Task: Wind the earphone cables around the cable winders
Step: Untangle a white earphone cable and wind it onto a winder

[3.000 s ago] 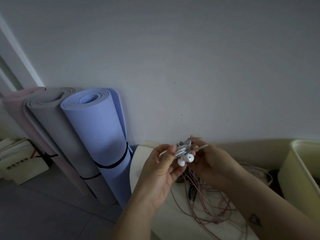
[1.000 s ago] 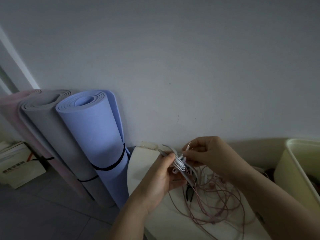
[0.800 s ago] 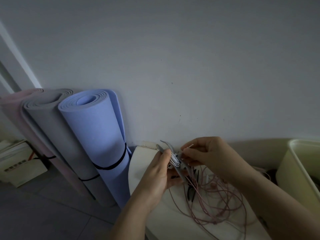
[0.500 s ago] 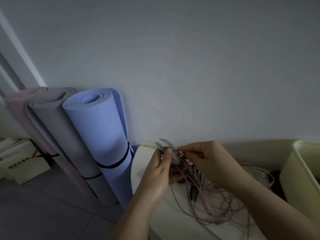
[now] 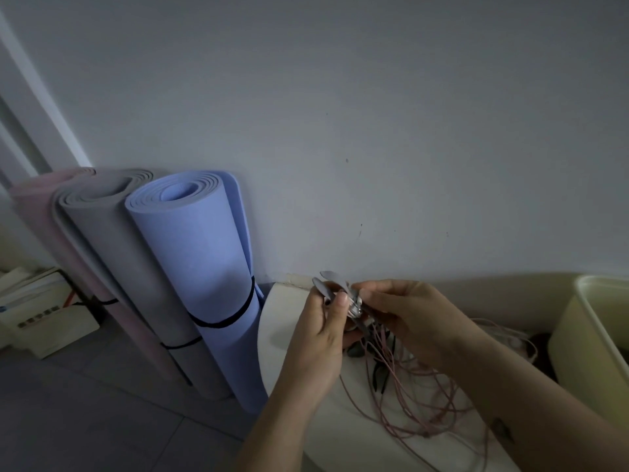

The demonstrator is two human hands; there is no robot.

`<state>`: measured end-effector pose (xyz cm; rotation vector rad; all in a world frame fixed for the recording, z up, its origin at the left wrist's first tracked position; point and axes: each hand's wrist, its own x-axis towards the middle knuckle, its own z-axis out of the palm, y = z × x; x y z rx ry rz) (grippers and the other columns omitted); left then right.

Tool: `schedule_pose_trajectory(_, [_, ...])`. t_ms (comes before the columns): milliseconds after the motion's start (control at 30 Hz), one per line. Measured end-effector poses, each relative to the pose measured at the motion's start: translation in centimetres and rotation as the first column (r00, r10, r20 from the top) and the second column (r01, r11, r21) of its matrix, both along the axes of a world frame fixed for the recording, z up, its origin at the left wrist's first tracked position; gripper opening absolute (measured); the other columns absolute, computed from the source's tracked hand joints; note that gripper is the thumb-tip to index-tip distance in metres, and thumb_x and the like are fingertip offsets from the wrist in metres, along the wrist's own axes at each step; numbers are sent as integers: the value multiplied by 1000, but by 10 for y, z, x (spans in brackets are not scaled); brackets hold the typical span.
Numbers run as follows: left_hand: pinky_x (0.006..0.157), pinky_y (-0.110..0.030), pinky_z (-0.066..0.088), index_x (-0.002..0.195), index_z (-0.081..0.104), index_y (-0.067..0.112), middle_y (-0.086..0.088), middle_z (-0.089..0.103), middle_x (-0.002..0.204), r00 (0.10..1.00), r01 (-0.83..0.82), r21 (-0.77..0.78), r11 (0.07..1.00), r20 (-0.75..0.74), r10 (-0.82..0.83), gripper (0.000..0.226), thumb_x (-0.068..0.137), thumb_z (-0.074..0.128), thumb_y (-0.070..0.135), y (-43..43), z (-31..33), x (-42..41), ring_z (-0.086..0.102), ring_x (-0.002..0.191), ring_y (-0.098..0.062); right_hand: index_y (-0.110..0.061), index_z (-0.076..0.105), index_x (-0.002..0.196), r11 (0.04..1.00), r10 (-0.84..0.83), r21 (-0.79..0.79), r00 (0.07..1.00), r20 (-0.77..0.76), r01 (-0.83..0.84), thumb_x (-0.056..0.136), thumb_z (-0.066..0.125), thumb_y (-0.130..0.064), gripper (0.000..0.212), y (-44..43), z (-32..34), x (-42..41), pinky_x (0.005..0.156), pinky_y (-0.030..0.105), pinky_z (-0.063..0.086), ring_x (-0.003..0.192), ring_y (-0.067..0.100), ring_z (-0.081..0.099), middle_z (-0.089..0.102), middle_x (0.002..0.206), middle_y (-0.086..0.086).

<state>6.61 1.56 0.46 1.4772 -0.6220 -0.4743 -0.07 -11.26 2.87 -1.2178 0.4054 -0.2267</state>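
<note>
Change: earbuds that dangled under the hands three seconds back no longer show, and the right hand (image 5: pixel 405 315) has closed in on the coil.
Left: the left hand (image 5: pixel 320 338) grips a grey fishbone-shaped plastic cable winder (image 5: pixel 328 284), thumb across its middle, above the round white table (image 5: pixel 282 321).
Right: thumb and forefinger pinch the thin white earphone cable (image 5: pixel 354 306) at the coil.
Axis: the winder slants from fins up-left to tail down-right. The right hand is just to its right, likely best placed to tuck the end.
Below: loose pink cables (image 5: pixel 408 403) lie unwound.

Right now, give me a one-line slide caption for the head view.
Left hand grips a grey cable winder; right hand pinches white earphone cable on it, above loose pink cables.
</note>
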Motion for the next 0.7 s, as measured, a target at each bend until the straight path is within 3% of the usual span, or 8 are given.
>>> schedule_pose_trajectory(133, [86, -29, 56, 122, 53, 26, -2, 65, 121, 991, 65, -97, 993, -108, -76, 43, 83, 44, 40, -2, 3, -5, 66, 109, -14, 1, 61, 111, 932, 139, 328, 988, 68, -154, 79, 65, -9, 34, -1, -6, 3, 91, 39, 46, 98, 30, 60, 65, 100, 15])
schedule_pose_trajectory(200, [81, -27, 56, 124, 52, 23, -4, 65, 121, 983, 78, -151, 986, -154, -101, 44, 83, 44, 37, -2, 5, -6, 66, 109, -15, 2, 61, 111, 919, 121, 365, 988, 94, -147, 78, 60, -7, 34, 0, -5, 3, 85, 35, 51, 93, 28, 62, 67, 96, 13])
schedule_pose_trajectory(267, [80, -27, 57, 121, 54, 24, -3, 67, 118, 974, 70, -202, 977, -197, -111, 39, 85, 43, 34, -1, 8, -4, 66, 108, -15, 1, 64, 96, 961, 66, 259, 990, 123, -96, 75, 61, -10, 24, 7, -1, 3, 78, 33, 55, 85, 26, 65, 70, 89, 13])
schedule_pose_trajectory(333, [85, -32, 57, 120, 56, 22, -5, 68, 118, 958, 53, -268, 962, -260, -125, 39, 85, 44, 34, -1, 11, -3, 66, 109, -19, -3, 66, 86, 1000, -29, 2, 990, 140, 29, 72, 67, -19, 21, 15, 4, 2, 77, 34, 56, 81, 25, 67, 72, 86, 15])
schedule_pose_trajectory(433, [84, -33, 57, 122, 56, 17, -10, 70, 116, 937, 29, -337, 941, -320, -144, 41, 86, 43, 33, -1, 13, -3, 67, 107, -22, -7, 70, 89, 953, -93, -272, 981, 169, 137, 78, 70, -18, 16, 23, 14, -2, 73, 27, 57, 78, 20, 71, 74, 84, 10])
schedule_pose_trajectory(567, [84, -29, 56, 126, 53, 18, -9, 70, 115, 943, 48, -325, 945, -296, -150, 44, 87, 41, 34, -1, 13, -4, 67, 109, -21, -9, 71, 91, 931, -79, -339, 983, 168, 132, 81, 70, -9, 10, 23, 23, -9, 65, 20, 55, 73, 18, 72, 75, 79, 5])
schedule_pose_trajectory(700, [91, -31, 54, 136, 46, 19, -8, 65, 124, 944, 68, -296, 953, -289, -157, 52, 87, 42, 37, 1, 10, -3, 64, 114, -19, -13, 71, 94, 880, -76, -456, 988, 134, 130, 83, 70, -9, 12, 24, 20, -8, 66, 20, 56, 77, 13, 72, 75, 83, 2])
